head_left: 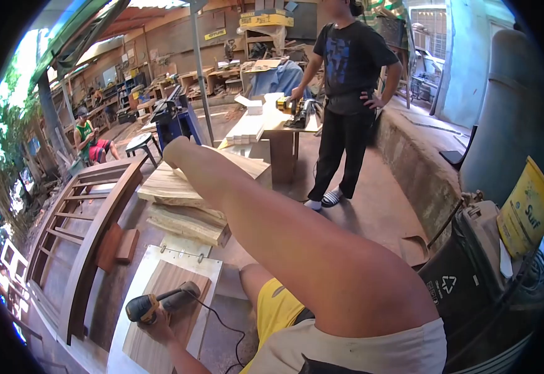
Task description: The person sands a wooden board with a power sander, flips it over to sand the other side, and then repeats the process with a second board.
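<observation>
Nearest to my camera, the right arm (309, 255) crosses the view from lower right to upper left. Below and left of it, the left hand (154, 327) is closed around a power tool (142, 308); the working face is hidden, so I cannot confirm the tool's type or its contact with the wood.

Note the governing relation: the plank (156, 340) lies directly beneath the left hand's grip, its long axis running away from the wearer toward the stacked slabs (172, 187). The tool's body sits slantwise to that axis. I read the left hand as the nearer one; the right is well apart from the plank. A white panel (212, 267) supports the plank.

Beyond the panel, the right hand (175, 151) is by the far left end of the slabs. I cannot tell whether its fingers are spread or curled. A wooden frame (88, 249) occupies the left side.

Farther off, a standing person (353, 75) has one hand at a circular saw (293, 118); a seated person (85, 140) is farther back, at left.
</observation>
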A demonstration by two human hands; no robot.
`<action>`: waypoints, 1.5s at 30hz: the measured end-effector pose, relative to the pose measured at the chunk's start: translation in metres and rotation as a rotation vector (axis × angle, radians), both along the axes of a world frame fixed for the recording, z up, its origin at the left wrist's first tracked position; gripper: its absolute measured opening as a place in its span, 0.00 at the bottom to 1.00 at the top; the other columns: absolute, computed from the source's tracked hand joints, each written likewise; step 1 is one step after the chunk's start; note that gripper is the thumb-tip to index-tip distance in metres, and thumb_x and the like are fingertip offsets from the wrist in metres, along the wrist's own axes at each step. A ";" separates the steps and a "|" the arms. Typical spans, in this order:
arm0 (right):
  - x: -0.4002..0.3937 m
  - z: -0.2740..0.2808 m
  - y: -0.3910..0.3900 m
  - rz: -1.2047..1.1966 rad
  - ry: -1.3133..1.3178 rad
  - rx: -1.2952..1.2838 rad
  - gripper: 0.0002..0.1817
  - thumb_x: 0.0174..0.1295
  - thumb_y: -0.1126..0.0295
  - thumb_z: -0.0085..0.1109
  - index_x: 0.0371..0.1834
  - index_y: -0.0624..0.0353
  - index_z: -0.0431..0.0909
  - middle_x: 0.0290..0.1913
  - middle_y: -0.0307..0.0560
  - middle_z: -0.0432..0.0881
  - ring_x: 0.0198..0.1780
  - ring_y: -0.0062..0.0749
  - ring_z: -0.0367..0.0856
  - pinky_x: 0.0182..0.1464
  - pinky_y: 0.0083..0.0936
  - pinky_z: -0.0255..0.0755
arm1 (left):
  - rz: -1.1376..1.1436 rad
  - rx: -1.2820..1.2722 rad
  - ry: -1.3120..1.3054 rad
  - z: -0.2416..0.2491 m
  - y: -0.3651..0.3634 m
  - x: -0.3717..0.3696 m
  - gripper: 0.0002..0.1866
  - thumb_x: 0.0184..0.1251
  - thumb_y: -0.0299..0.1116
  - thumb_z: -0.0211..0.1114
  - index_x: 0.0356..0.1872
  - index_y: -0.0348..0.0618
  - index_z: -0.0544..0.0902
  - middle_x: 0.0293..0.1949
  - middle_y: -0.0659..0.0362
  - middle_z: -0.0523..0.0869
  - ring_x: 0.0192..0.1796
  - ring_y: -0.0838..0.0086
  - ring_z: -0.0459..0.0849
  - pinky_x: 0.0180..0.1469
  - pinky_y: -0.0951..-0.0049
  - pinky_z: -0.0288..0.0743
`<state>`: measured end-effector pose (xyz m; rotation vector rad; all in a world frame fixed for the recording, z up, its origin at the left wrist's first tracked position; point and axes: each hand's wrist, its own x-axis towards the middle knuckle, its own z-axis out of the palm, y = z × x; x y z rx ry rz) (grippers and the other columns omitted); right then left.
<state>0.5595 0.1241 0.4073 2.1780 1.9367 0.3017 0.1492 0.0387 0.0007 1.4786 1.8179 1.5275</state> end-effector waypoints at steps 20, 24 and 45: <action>-0.291 -0.203 -0.004 1.105 0.499 -0.023 0.40 0.59 0.52 0.71 0.75 0.52 0.70 0.68 0.64 0.75 0.66 0.57 0.77 0.68 0.47 0.73 | -0.025 0.032 -0.022 0.010 -0.012 -0.003 0.46 0.43 0.46 0.86 0.65 0.40 0.74 0.57 0.46 0.83 0.61 0.47 0.81 0.63 0.52 0.75; -0.323 -0.247 -0.036 0.892 0.603 -0.159 0.37 0.60 0.48 0.68 0.72 0.51 0.73 0.63 0.60 0.79 0.63 0.59 0.79 0.64 0.48 0.76 | 0.041 0.000 0.001 0.015 -0.014 -0.003 0.46 0.43 0.47 0.86 0.64 0.40 0.74 0.57 0.45 0.82 0.62 0.47 0.80 0.64 0.52 0.74; -0.328 -0.240 -0.050 0.663 0.517 -0.169 0.34 0.58 0.45 0.67 0.66 0.47 0.77 0.61 0.56 0.81 0.61 0.49 0.84 0.63 0.40 0.78 | -0.038 -0.137 -0.058 0.074 -0.036 0.010 0.43 0.46 0.47 0.86 0.62 0.41 0.75 0.59 0.45 0.82 0.61 0.50 0.82 0.60 0.52 0.77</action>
